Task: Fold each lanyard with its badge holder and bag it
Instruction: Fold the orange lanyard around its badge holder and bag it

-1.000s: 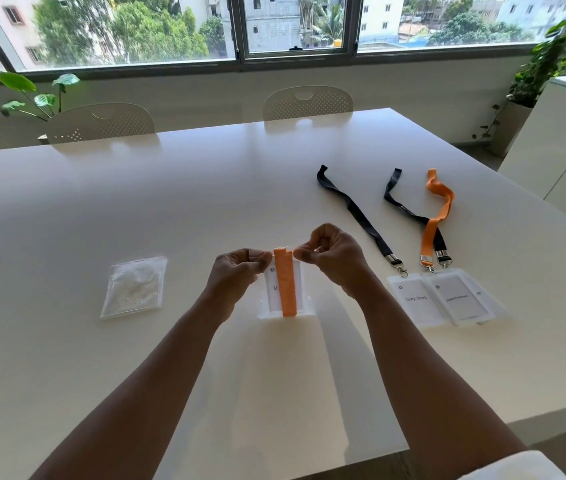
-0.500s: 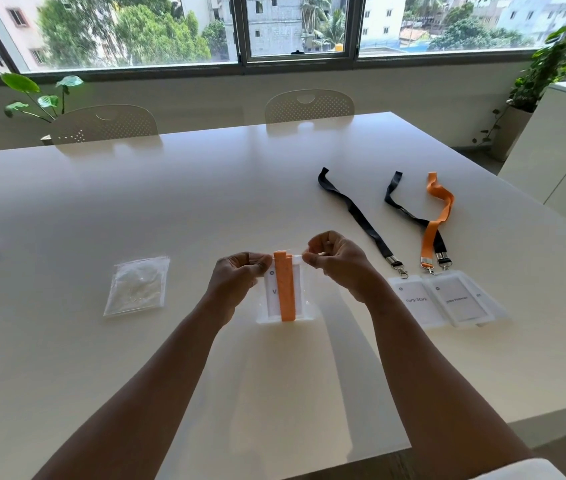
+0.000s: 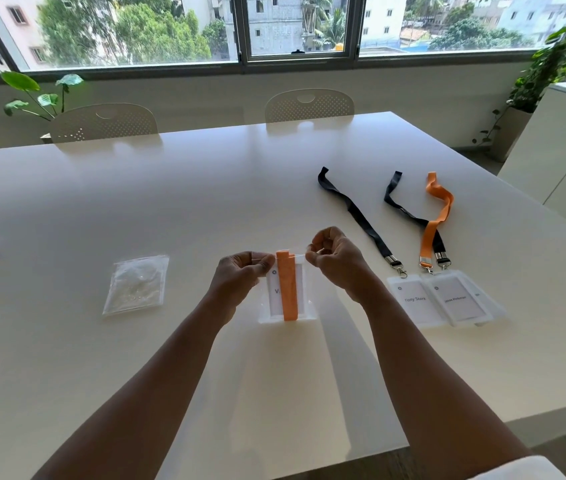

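Centrally, just above the white table [image 3: 136, 358], a clear bag [image 3: 309, 308] is held upright by both hands, its lower edge at or just over the tabletop; contact cannot be confirmed. Inside the bag a badge holder [image 3: 272, 299] with a white card is seen, and a folded orange lanyard [image 3: 288, 289] is laid vertically down its front. The bag's top left corner is pinched by the left hand [image 3: 240, 277], thumb and fingers closed on the plastic. The top right corner is gripped likewise by the right hand [image 3: 335, 259], fingers curled shut on the bag's upper edge. The upper edge is stretched straight between the two hands.

To the left, well apart from the hands, a stack of spare clear bags [image 3: 136, 284] is laid flat on the table. To the right, three further sets are laid out: a black lanyard [image 3: 354, 213], a second black lanyard [image 3: 402, 206] and an orange lanyard [image 3: 435, 220] crossing over it. Their clips are placed at the top edges of overlapping badge holders [image 3: 444, 299], near the right wrist but not touching it. Printing on the cards is too small to be read with certainty.

Two chairs [image 3: 309, 105] are noted at the far edge of the table, below the windows [image 3: 295, 26].
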### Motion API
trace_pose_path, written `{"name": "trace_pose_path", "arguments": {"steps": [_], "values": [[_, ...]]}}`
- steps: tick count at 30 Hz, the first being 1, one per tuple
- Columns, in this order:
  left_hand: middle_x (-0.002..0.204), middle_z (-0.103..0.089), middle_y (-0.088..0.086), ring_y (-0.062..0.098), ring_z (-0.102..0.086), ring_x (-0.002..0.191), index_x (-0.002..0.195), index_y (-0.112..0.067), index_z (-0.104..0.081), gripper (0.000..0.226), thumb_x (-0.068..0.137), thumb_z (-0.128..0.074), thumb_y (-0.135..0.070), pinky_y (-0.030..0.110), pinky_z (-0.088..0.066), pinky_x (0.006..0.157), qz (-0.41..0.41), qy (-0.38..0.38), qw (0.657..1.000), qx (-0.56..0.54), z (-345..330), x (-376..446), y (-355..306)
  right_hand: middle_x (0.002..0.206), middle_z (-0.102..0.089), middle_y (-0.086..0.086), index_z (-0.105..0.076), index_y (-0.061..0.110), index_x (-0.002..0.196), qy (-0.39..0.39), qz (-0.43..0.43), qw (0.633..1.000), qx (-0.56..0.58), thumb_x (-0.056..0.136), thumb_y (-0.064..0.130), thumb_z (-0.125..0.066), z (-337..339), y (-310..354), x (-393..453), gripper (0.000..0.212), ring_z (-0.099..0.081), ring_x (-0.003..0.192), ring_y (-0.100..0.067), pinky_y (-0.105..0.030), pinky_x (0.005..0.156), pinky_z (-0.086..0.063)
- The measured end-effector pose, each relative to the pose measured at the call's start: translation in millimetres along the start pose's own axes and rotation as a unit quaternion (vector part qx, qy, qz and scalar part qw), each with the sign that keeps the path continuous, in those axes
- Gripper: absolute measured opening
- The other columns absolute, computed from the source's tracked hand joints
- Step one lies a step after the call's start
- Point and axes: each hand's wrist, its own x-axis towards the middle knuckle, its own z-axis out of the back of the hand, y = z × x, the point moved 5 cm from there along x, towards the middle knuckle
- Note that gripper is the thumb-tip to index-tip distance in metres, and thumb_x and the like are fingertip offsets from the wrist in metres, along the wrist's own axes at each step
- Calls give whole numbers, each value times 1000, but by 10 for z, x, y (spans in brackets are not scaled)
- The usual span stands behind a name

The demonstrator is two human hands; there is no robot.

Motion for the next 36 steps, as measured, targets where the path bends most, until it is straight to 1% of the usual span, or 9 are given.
{"name": "trace_pose_path", "arguments": {"steps": [3, 9, 15, 19, 23, 26, 28, 30, 36], "values": [[85, -76, -5, 15, -68, 88, 94, -18, -74, 17, 90, -70, -34, 24, -52, 74, -4, 4, 1000, -3, 5, 4, -20, 100, -65, 4, -52, 28, 107, 29, 1, 1000, -2, 88, 21, -69, -17, 31, -1, 27, -61, 89, -6, -9, 59, -45], [92, -75, 1, 15, -69, 87, 99, -14, -73, 23, 90, -70, -35, 21, -51, 69, -16, 8, 1000, 1, -34, -6, -44, 99, -66, 4, -54, 29, 104, 61, 12, 998, 21, 82, 26, -77, -89, 74, -6, 31, -65, 91, -10, -10, 59, -50], [90, -74, -1, 10, -68, 81, 96, -16, -73, 18, 92, -69, -33, 14, -51, 62, -31, -2, 999, 22, -52, -14, -51, 94, -68, 2, -55, 24, 101, 33, 29, 998, 43, 80, 19, -79, -98, 50, 7, 32, -65, 83, -12, -13, 62, -51], [85, -75, -4, 7, -69, 78, 90, -19, -74, 12, 91, -71, -31, 17, -53, 66, -45, -36, 998, 38, -30, -4, -49, 93, -67, 3, -53, 19, 101, 19, 44, 999, 18, 80, 19, -79, -120, 47, 10, 34, -63, 83, -11, -15, 64, -53], [83, -77, -4, 5, -71, 72, 92, -16, -76, 21, 87, -73, -36, 13, -52, 59, -39, -31, 999, 16, -4, -11, -49, 92, -71, 1, -55, 14, 102, -1, 41, 999, 28, 75, 20, -83, -62, 26, 2, 39, -64, 79, -15, -28, 72, -57], [86, -78, -4, 5, -72, 76, 97, -15, -76, 30, 82, -74, -40, 11, -51, 57, -22, -17, 1000, -11, 14, -36, -25, 89, -74, -2, -57, 14, 99, -17, 32, 998, 57, 71, 21, -86, -21, -10, -9, 40, -69, 77, -11, -18, 65, -56], [88, -78, -4, 6, -73, 79, 98, -16, -76, 34, 79, -75, -44, 11, -51, 59, -16, -22, 999, -18, 23, -59, 1, 87, -75, -3, -59, 15, 97, -20, 24, 996, 78, 70, 20, -86, -13, -34, -10, 39, -71, 78, -11, -16, 64, -54], [90, -78, -2, 7, -72, 81, 99, -16, -75, 34, 78, -76, -43, 13, -52, 64, -9, -32, 999, -32, 35, -73, 24, 86, -75, -5, -60, 14, 94, -18, 11, 995, 102, 70, 17, -87, -13, -55, -5, 36, -70, 77, -13, -19, 65, -53], [91, -77, -2, 7, -72, 82, 96, -19, -73, 19, 88, -69, -35, 26, -54, 82, 8, -19, 997, -71, 55, -86, 33, 87, -75, -1, -62, 15, 102, 26, -18, 993, 117, 72, 23, -85, -29, -67, -4, 38, -68, 76, -9, -17, 61, -50]]}}
